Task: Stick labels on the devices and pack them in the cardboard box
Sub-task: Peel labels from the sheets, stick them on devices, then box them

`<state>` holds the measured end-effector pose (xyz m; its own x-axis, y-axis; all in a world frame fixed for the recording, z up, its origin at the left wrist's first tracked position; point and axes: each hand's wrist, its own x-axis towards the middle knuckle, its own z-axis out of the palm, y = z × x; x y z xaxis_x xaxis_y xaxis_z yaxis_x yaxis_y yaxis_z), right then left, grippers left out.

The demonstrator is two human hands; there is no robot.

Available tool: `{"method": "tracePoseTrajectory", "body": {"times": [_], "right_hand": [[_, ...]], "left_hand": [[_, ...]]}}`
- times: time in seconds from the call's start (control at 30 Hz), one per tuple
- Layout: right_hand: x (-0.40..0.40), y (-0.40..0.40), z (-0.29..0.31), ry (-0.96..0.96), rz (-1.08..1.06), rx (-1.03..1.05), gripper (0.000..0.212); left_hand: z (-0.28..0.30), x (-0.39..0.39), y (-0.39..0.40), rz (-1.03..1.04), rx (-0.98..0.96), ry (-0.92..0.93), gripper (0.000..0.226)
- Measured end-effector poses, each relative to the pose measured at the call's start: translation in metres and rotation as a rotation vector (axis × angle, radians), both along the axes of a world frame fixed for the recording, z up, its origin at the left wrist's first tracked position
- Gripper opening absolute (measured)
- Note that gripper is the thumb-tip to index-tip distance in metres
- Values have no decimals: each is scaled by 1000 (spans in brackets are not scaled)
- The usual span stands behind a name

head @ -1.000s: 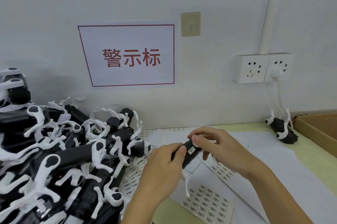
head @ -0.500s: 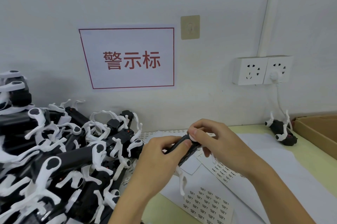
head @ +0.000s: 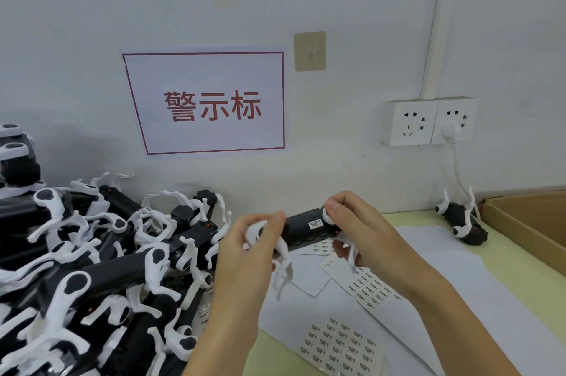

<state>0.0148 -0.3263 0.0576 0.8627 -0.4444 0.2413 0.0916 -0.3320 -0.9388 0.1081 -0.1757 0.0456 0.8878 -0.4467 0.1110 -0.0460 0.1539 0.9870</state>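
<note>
Two hands hold one black device up above the table, one hand at each end.

The device (head: pixel 301 228) lies almost level between the hands, its right end a little higher. The left hand (head: pixel 245 253) pinches the left end, with thumb and fingers curled around a white leg part. The right hand (head: pixel 358 228) grips the right end, with the thumb tip pressed on a round white part and the other fingers curled under the body. The device is a black bar with thin white legs hanging down, and a small white label (head: pixel 315 223) sits on its side facing the camera, near the right thumb. Label sheets (head: pixel 343 345) lie on the table (head: pixel 520 271) under the hands. A pile of devices (head: pixel 92 268) fills the left side; another device (head: pixel 462 222) lies near the cardboard box (head: pixel 526 222) at the right.
</note>
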Motion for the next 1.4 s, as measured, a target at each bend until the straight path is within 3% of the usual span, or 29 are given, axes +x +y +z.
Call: {"method": "tracePoseTrajectory", "body": {"times": [0.13,0.43,0.6,0.7,0.87,1.13,1.4], "right_hand": [[2,0,-6,43,37,37,28],[7,-2,-11,11,131,106,32],[2,-7,-11,-26,197,114,31],[1,-13,-13,-40,240,174,22],[0,-19,-15,-116,285,247,28],[-5,-24,-9,-120,281,184,39],[-10,-1,-3,48,252,-139,56]], "left_hand": [[1,1,-3,-36,-154,181,24],[2,5,2,-11,-201,201,26],[-1,6,3,-18,-243,116,20],[-3,8,6,-48,-262,47,29],[-6,9,9,-127,-238,-67,26],[-4,7,11,-182,-177,-205,32],[4,2,15,-128,-153,-218,34]]}}
